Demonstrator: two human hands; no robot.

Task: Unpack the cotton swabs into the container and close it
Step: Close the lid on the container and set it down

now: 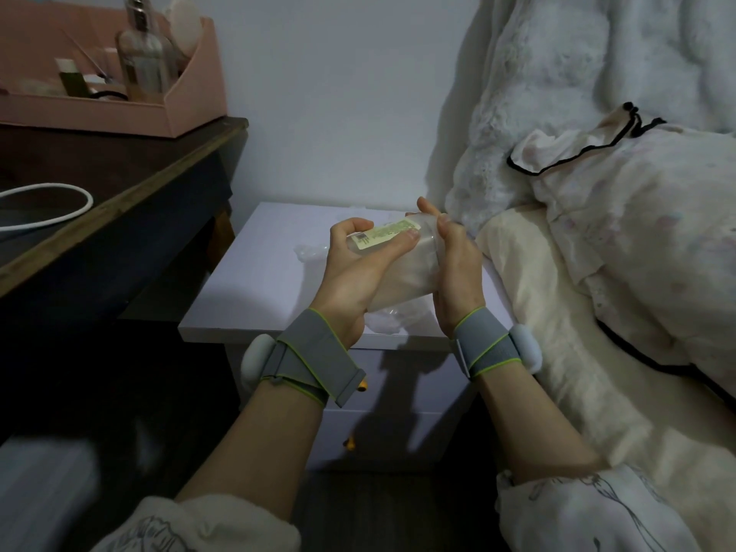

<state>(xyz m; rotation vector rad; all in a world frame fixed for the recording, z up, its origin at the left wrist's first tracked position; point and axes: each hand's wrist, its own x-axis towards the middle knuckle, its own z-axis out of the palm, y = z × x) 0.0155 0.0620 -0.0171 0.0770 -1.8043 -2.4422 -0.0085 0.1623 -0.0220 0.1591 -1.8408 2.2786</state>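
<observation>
Fingers: both of my hands hold the pack of cotton swabs (402, 268) in the air above the white table (255, 288).
Left hand (358, 268): my fingers (350, 229) curl round the far left end, and the thumb presses on the label.
Right hand (454, 268): it grips the right side of the pack, thumb on top.
Pack: a clear plastic wrap, full of white swabs, tilted, with a pale yellow label (386, 235) on the upper face.
Container: I cannot tell which thing it is.
On the table: crumpled clear plastic (308, 253) lies behind my left hand.
Left side: a dark desk (119, 185) with a pink box (191, 93) and a white cable (51, 213).
Right side: the bed (557, 312) with bedding stands just beside the table.
Open room: the left part of the table top.
</observation>
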